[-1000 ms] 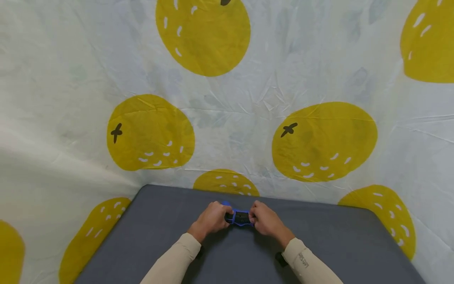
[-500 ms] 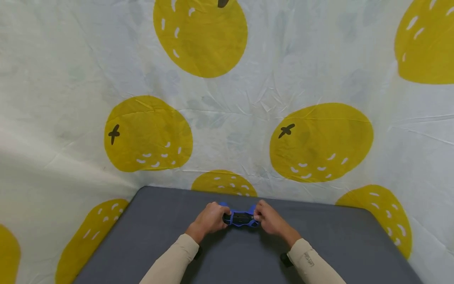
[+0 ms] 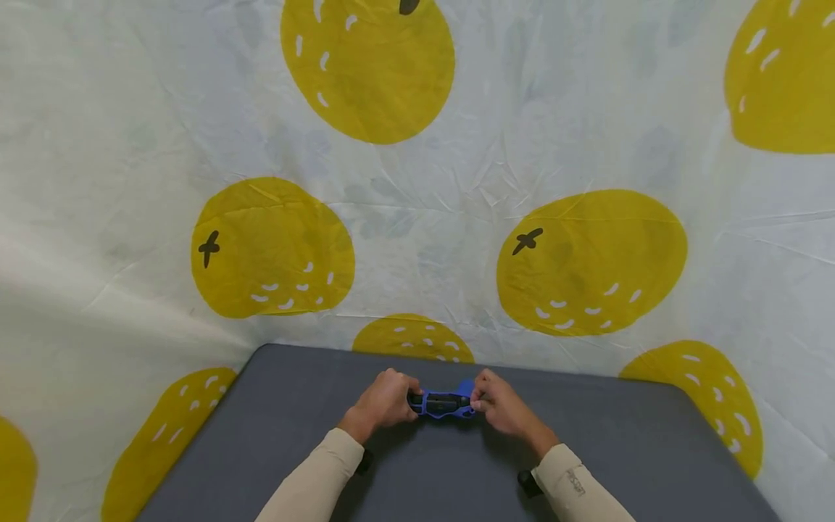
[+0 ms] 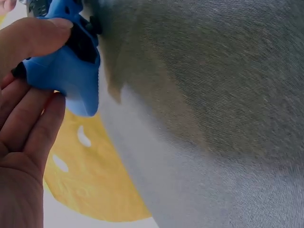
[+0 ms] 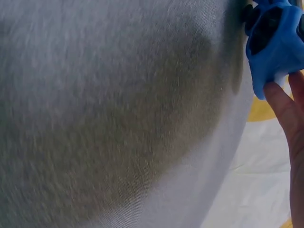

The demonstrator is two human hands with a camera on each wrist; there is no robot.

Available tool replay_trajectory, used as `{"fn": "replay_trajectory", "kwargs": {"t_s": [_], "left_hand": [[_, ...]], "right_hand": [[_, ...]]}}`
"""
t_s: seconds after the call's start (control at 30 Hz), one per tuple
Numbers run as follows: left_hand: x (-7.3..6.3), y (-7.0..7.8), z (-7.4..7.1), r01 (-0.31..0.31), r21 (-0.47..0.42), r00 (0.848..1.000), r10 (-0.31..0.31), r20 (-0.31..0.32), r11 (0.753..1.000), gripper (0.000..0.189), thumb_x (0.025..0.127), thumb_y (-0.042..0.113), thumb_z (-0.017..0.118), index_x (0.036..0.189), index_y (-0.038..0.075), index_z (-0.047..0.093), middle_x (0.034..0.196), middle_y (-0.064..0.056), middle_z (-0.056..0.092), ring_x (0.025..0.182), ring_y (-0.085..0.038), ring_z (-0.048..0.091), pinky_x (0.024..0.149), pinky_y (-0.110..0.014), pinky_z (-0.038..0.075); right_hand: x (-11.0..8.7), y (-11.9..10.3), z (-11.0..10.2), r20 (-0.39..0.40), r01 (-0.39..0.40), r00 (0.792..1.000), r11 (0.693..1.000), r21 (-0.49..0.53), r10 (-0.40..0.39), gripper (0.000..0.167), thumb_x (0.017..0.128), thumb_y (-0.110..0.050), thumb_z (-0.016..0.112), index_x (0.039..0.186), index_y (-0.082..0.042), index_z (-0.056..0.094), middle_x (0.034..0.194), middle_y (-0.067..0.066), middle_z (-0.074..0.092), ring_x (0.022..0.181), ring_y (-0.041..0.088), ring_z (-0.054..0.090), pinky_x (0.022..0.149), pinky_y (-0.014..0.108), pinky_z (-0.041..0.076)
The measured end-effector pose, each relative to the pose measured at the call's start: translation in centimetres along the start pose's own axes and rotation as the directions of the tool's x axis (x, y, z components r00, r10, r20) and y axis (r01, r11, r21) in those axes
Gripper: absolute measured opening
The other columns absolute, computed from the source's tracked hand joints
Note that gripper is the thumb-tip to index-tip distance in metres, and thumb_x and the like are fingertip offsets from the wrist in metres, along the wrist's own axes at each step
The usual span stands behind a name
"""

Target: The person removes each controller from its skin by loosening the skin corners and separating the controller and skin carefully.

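Long axis crosswise, handles (image 3: pixel 466 388) pointed away, the controller (image 3: pixel 442 404) is gripped by left hand (image 3: pixel 388 399), pinched by right hand (image 3: pixel 498 401).

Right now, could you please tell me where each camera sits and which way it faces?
Head: worn on the head, facing forward and down over the grey table, blue-and-black game controller and white fruit-printed sheet; left hand, right hand and beige sleeves show.
Left wrist: on that wrist, facing the controller's left end; thumb and fingers show.
Right wrist: on that wrist, facing the controller's right end; part of that hand shows.
Both wrist views share the controller, table and sheet.
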State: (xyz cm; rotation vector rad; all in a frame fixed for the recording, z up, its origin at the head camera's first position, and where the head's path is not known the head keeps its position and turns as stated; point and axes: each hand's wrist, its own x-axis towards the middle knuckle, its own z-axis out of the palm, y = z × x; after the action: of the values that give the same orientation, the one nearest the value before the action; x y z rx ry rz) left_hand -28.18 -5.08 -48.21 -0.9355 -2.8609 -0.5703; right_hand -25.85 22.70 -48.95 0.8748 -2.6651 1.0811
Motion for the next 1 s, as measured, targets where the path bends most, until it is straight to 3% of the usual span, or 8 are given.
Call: {"fn": "replay_trajectory", "kwargs": {"t_s": [0.2, 0.37, 0.47, 0.6, 0.7, 0.83, 1.0], "left_hand": [[0.2, -0.2, -0.2, -0.018, -0.001, 1.000, 0.018, 0.003, 1.000, 0.032, 0.073, 0.019, 0.095, 0.103, 0.017, 0.083, 0.098, 0.001, 0.082, 0.087, -0.015, 0.074, 0.077, -0.025, 0.061], [0.4, -0.1, -0.1, -0.037, 0.001, 0.999, 0.037, 0.019, 0.999, 0.032, 0.074, 0.018, 0.094, 0.104, 0.017, 0.082, 0.100, 0.001, 0.082, 0.090, -0.016, 0.075, 0.080, -0.027, 0.062], [0.3, -0.1, -0.1, -0.034, -0.002, 0.999, 0.034, 0.023, 0.999, 0.032, 0.074, 0.019, 0.095, 0.104, 0.017, 0.083, 0.100, 0.001, 0.082, 0.089, -0.016, 0.075, 0.079, -0.027, 0.062], [0.5, -0.1, -0.2, -0.031, 0.013, 0.999, 0.031, 0.023, 0.999, 0.032, 0.073, 0.021, 0.095, 0.103, 0.017, 0.083, 0.098, 0.002, 0.082, 0.087, -0.013, 0.074, 0.078, -0.025, 0.061], [0.6, -0.1, -0.4, -0.025, 0.030, 0.999, 0.024, 0.036, 0.999, 0.033, 0.073, 0.023, 0.094, 0.104, 0.018, 0.083, 0.098, 0.003, 0.082, 0.087, -0.012, 0.073, 0.078, -0.024, 0.060], [0.8, -0.1, -0.6, -0.022, 0.024, 0.999, 0.021, 0.049, 0.999, 0.033, 0.074, 0.024, 0.094, 0.104, 0.019, 0.084, 0.099, 0.004, 0.082, 0.086, -0.010, 0.072, 0.077, -0.023, 0.059], [1.0, -0.1, -0.7, -0.026, -0.005, 0.998, 0.026, 0.056, 1.000, 0.033, 0.074, 0.024, 0.094, 0.104, 0.019, 0.084, 0.100, 0.005, 0.082, 0.087, -0.009, 0.072, 0.076, -0.021, 0.058]], "right_hand": [[-0.3, 0.0, -0.1, -0.072, -0.063, 0.994, 0.973, 0.221, 0.081, 0.011, 0.086, 0.008, 0.076, 0.079, 0.000, 0.076, 0.095, 0.016, 0.065, 0.090, 0.022, 0.062, 0.073, 0.027, 0.059], [-0.4, -0.1, -0.1, -0.096, -0.156, 0.977, 0.942, 0.296, 0.192, 0.006, 0.084, 0.005, 0.080, 0.081, 0.002, 0.077, 0.094, 0.020, 0.071, 0.087, 0.017, 0.067, 0.073, 0.024, 0.058], [-0.1, -1.1, 0.5, -0.116, -0.260, 0.947, 0.925, 0.278, 0.301, 0.012, 0.085, -0.002, 0.083, 0.081, -0.001, 0.072, 0.088, 0.014, 0.070, 0.079, 0.013, 0.064, 0.070, 0.024, 0.054], [0.8, -2.5, 2.2, -0.155, -0.406, 0.886, 0.892, 0.200, 0.438, 0.027, 0.084, -0.018, 0.088, 0.080, -0.009, 0.063, 0.081, 0.004, 0.060, 0.071, 0.013, 0.054, 0.063, 0.026, 0.045], [1.2, -3.0, 3.3, -0.191, -0.448, 0.864, 0.885, 0.129, 0.466, 0.034, 0.082, -0.023, 0.090, 0.079, -0.011, 0.059, 0.080, 0.003, 0.052, 0.071, 0.015, 0.046, 0.064, 0.027, 0.038], [1.2, -2.9, 3.6, -0.200, -0.407, 0.884, 0.906, 0.114, 0.422, 0.032, 0.081, -0.012, 0.090, 0.080, -0.010, 0.058, 0.083, 0.004, 0.050, 0.076, 0.017, 0.044, 0.069, 0.029, 0.036], [0.9, -2.5, 3.0, -0.128, -0.289, 0.943, 0.947, 0.139, 0.306, 0.022, 0.083, 0.000, 0.083, 0.084, -0.013, 0.064, 0.092, 0.004, 0.056, 0.088, 0.017, 0.054, 0.083, 0.037, 0.047]]}}
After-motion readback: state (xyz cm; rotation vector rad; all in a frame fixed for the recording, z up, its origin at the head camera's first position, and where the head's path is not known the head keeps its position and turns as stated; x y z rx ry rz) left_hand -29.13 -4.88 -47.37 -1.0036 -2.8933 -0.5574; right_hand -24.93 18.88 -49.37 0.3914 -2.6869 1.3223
